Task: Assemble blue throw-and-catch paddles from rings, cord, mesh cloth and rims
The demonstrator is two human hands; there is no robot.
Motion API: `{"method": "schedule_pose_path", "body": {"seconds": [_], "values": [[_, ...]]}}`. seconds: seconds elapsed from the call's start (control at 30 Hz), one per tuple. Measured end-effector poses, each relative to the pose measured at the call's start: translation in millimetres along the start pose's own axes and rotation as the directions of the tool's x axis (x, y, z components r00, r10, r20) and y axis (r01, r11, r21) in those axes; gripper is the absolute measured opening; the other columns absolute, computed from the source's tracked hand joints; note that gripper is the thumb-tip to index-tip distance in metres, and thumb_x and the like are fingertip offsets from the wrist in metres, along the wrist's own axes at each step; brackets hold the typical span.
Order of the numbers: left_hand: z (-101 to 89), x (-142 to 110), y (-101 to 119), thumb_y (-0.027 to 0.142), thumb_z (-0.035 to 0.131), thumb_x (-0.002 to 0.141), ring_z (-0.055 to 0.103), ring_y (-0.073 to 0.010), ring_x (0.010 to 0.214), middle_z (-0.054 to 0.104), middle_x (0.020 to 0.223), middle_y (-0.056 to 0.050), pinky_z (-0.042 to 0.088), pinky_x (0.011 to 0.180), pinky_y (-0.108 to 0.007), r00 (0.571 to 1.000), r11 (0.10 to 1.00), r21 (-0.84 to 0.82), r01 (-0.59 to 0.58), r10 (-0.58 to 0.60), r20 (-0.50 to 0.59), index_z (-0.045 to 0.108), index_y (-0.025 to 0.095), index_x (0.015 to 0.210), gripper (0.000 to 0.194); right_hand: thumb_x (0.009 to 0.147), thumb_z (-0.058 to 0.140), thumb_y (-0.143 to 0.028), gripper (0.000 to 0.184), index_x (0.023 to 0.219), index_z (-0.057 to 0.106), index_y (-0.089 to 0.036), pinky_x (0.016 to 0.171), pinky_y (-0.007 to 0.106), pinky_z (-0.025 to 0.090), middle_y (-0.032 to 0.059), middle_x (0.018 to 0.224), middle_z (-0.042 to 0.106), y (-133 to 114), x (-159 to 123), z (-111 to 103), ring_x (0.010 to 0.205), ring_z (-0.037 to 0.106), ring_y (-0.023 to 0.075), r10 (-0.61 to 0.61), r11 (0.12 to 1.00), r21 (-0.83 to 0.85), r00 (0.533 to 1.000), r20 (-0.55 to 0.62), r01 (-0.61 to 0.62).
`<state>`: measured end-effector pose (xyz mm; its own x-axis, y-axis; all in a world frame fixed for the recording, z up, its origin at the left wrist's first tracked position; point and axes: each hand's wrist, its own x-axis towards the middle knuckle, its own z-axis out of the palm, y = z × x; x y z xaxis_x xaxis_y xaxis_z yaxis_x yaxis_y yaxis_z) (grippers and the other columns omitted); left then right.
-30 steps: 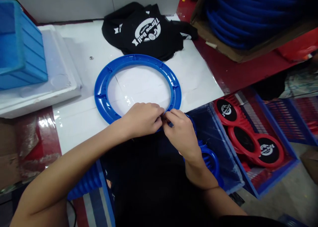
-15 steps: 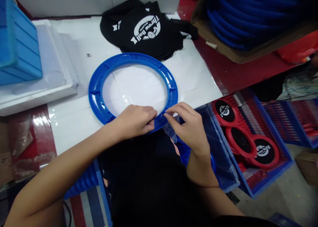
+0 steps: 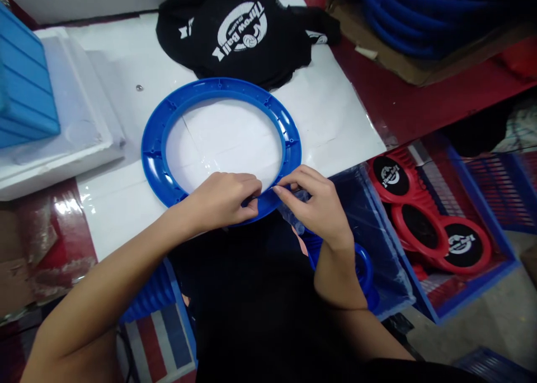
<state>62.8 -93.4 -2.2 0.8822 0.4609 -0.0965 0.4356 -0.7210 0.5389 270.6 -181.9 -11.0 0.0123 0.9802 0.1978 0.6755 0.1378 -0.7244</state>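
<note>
A blue plastic ring (image 3: pixel 153 148) with ribs and small posts lies on the white tabletop, hollow side up. My left hand (image 3: pixel 229 199) rests over its near rim, fingers curled in and thumb against the index finger; what they close on is hidden. Just to the right, my right hand (image 3: pixel 316 201) pinches thumb and forefinger together at the same rim; any tiny thing between the tips is too small to name. Behind the ring, partly under its far edge, lies black fabric (image 3: pixel 281 47) printed "Throw Ball". A small shiny piece (image 3: pixel 140 88) sits to the left.
On the left, a blue bin (image 3: pixel 29 86) stands on a white foam slab (image 3: pixel 90 131). A cardboard box (image 3: pixel 415 75) at the back right holds blue rings. Below the table's right side, a blue crate (image 3: pixel 478 293) holds red discs with black centres.
The view has shifted slightly, so the crates sit farther right and the fabric higher. Both hands stay at the ring's near rim, the right fingertips a little lower and farther left.
</note>
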Motion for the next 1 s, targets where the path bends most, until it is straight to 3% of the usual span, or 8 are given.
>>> {"method": "schedule_pose_path", "body": {"seconds": [0.3, 0.43, 0.63, 0.83, 1.0], "values": [[-0.7, -0.1, -2.0, 0.014, 0.055, 0.089, 0.061, -0.0147, 0.072, 0.071, 0.084, -0.002, 0.039, 0.065, -0.027, 1.000, 0.999, -0.030, -0.025, 0.025, 0.002, 0.062, 0.018, 0.086, 0.009, 0.097, 0.072, -0.020, 0.015, 0.083, 0.067, -0.023, 0.072, 0.031, 0.047, -0.0010, 0.082, 0.063, 6.2, 4.8, 1.0, 0.076, 0.060, 0.0159, -0.005, 1.000, -0.013, 1.000, -0.001, 0.005], [-0.6, -0.3, -3.8, 0.016, 0.055, 0.090, 0.062, -0.0151, 0.073, 0.071, 0.086, -0.002, 0.040, 0.066, -0.027, 0.999, 0.999, -0.024, -0.041, 0.041, 0.005, 0.063, 0.018, 0.087, 0.008, 0.100, 0.067, -0.023, 0.017, 0.083, 0.065, -0.023, 0.073, 0.033, 0.045, 0.0013, 0.083, 0.064, 2.5, 4.6, -1.9, 0.077, 0.061, 0.0179, -0.030, 0.988, -0.150, 0.997, 0.067, 0.040], [-9.9, -2.1, -5.8, 0.017, 0.055, 0.089, 0.060, -0.0151, 0.071, 0.069, 0.084, -0.002, 0.040, 0.066, -0.027, 0.994, 0.997, -0.052, -0.049, 0.053, 0.096, 0.063, 0.019, 0.087, 0.008, 0.109, 0.052, -0.025, 0.031, 0.081, 0.063, -0.021, 0.070, 0.034, 0.040, 0.0048, 0.079, 0.067, -7.9, -12.5, 11.2, 0.076, 0.061, 0.0190, -0.114, 0.911, -0.399, 0.993, 0.001, 0.105], [-27.0, -7.4, -11.6, 0.021, 0.056, 0.091, 0.060, -0.0143, 0.073, 0.069, 0.086, -0.002, 0.042, 0.070, -0.027, 0.983, 0.993, -0.102, -0.064, 0.080, 0.167, 0.065, 0.019, 0.085, 0.011, 0.109, 0.049, -0.024, 0.034, 0.078, 0.063, -0.021, 0.062, 0.035, 0.030, 0.0052, 0.077, 0.065, -14.5, -16.0, 19.1, 0.069, 0.055, 0.0177, -0.129, 0.879, -0.460, 0.991, 0.031, 0.129], [-26.8, -3.4, -5.4, 0.034, 0.055, 0.099, 0.067, -0.0173, 0.082, 0.074, 0.094, -0.005, 0.046, 0.075, -0.028, 0.989, 0.992, -0.119, -0.041, 0.057, 0.137, 0.071, 0.019, 0.101, 0.022, 0.108, 0.052, -0.025, 0.029, 0.082, 0.064, -0.020, 0.059, 0.035, 0.027, 0.0048, 0.079, 0.065, -17.3, -11.8, 16.5, 0.066, 0.054, 0.0168, -0.107, 0.876, -0.465, 0.992, 0.069, 0.127]]}}
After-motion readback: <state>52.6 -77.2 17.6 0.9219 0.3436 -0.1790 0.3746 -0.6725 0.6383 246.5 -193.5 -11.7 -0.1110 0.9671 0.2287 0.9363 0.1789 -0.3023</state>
